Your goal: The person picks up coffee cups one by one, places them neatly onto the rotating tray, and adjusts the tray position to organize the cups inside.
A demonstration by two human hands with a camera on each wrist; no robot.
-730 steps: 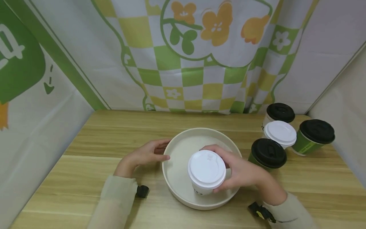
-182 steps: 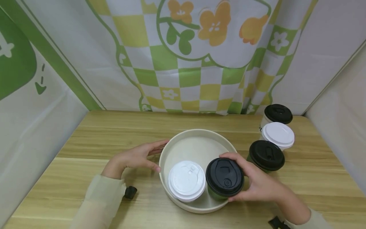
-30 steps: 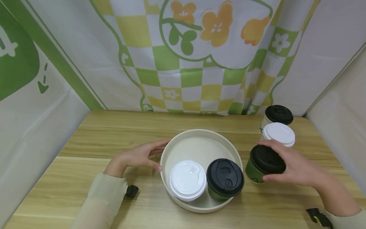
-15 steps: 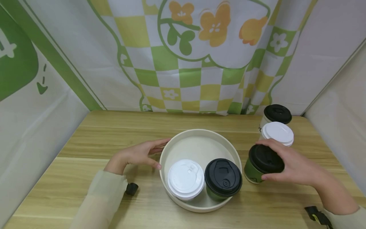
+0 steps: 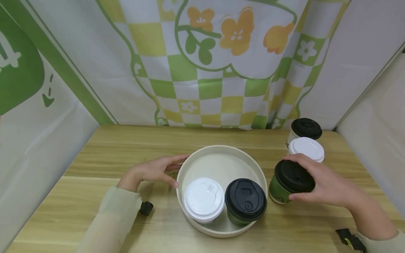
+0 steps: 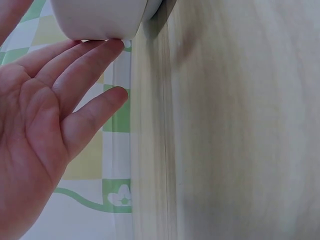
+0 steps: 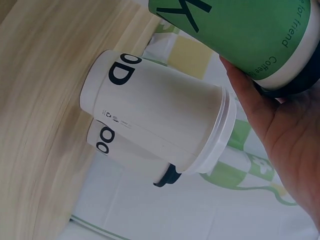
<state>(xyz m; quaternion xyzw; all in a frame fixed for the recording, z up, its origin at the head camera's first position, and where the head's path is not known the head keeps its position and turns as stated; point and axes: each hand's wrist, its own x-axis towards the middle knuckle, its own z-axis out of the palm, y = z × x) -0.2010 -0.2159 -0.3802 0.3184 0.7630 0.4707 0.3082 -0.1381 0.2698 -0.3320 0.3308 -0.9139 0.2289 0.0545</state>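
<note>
My right hand grips a green paper coffee cup with a black lid, just right of the round cream tray. Seen from the right wrist, the green cup has dark lettering, and my thumb and palm are close against its lid end. My left hand rests at the tray's left side, fingers extended; the left wrist view shows the fingertips against the tray wall. Inside the tray's near half stand a white-lidded cup and a second green cup with a black lid, side by side.
Behind the right hand stand a white cup with a white lid and a white cup with a black lid. They share the wooden table. A checkered curtain hangs at the table's back edge.
Since the earliest frame, the white-lidded cup was let go in the tray and a green cup came into it from the right. My right hand then took hold of another green cup.
</note>
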